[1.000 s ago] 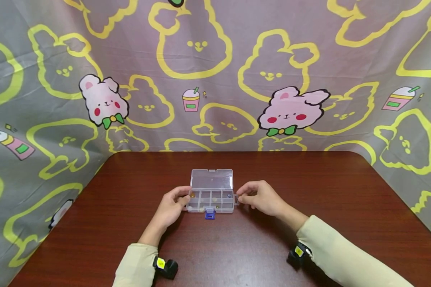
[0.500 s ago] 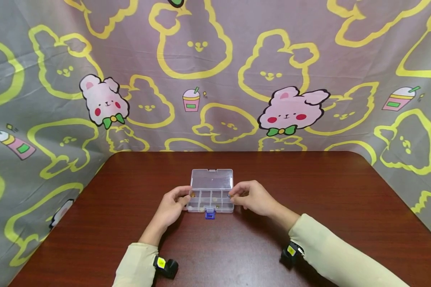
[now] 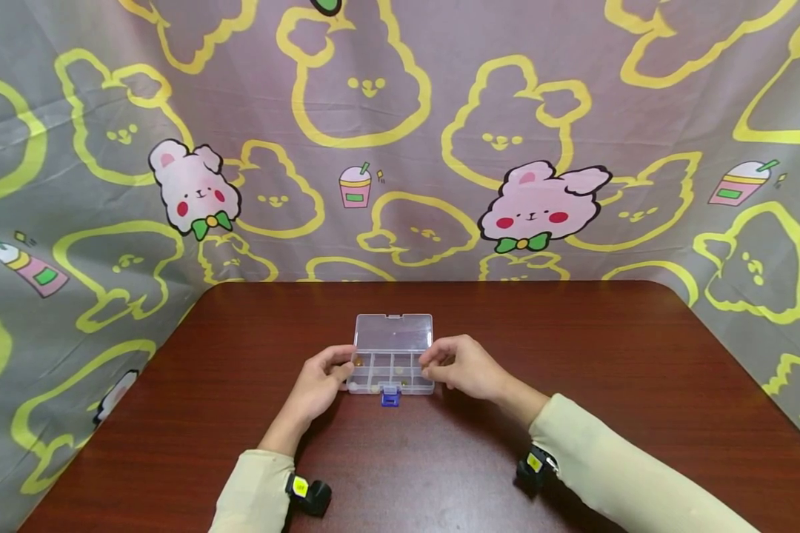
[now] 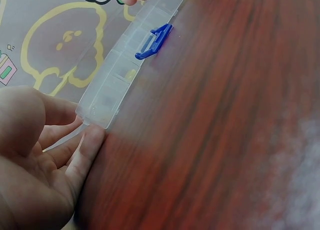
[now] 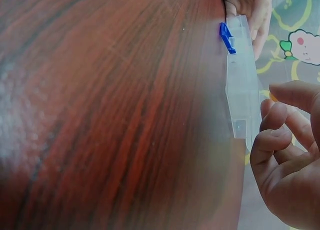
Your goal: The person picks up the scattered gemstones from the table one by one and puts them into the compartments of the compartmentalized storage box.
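Observation:
A clear plastic compartment box (image 3: 416, 389) lies on the table with its lid (image 3: 393, 333) raised at the back and a blue latch (image 3: 390, 399) hanging at the front. Several small beads sit in its compartments, among them an amber one (image 3: 358, 362) at the back left. My left hand (image 3: 316, 385) grips the box's left end between thumb and fingers. Over the right-end compartments, my right hand (image 3: 465, 366) pinches a small orange bead (image 5: 273, 97), mostly covered by the fingertips. In the right wrist view its lower fingers curl beside the box's end.
The dark reddish-brown wooden table (image 3: 400, 459) reaches back to a grey curtain (image 3: 400, 111) printed with yellow outlines and rabbits. Cameras are strapped to both wrists, above pale sleeves.
My right hand has moved left, from beside the box's right end to over its right compartments. The left hand and the box have stayed in place.

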Available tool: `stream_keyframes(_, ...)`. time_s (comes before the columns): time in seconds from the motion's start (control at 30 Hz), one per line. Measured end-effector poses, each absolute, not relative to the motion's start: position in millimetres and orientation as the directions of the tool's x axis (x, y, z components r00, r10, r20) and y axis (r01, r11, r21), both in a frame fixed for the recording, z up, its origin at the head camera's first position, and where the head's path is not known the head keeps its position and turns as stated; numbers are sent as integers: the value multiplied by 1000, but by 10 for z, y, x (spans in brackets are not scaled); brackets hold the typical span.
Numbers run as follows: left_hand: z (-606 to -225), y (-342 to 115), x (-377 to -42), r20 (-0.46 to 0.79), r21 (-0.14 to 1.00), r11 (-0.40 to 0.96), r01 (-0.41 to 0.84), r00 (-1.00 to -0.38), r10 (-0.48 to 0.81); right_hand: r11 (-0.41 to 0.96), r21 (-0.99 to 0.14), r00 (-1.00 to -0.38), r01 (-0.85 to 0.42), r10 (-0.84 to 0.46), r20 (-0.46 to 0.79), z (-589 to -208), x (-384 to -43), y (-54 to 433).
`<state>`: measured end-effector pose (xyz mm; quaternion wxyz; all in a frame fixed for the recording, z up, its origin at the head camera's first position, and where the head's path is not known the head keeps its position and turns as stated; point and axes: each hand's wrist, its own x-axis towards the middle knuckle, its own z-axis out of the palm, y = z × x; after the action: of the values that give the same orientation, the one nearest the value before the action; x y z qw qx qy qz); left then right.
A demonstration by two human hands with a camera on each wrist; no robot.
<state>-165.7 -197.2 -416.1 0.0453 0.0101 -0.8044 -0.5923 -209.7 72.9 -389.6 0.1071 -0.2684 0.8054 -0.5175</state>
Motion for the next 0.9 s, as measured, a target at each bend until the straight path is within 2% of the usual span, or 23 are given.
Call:
stream_keyframes(0.4,-4154,-1967,-1649,67,952,303,43,-995,-71,321,-889,-832,-328,-543,111,-3912,-2089,791)
stream_keyframes(0.9,-4172,-1980,-1668,56,953,301,34,-996,-65,374,-870,-881,-320,-455,128,-3923,-2097,1114)
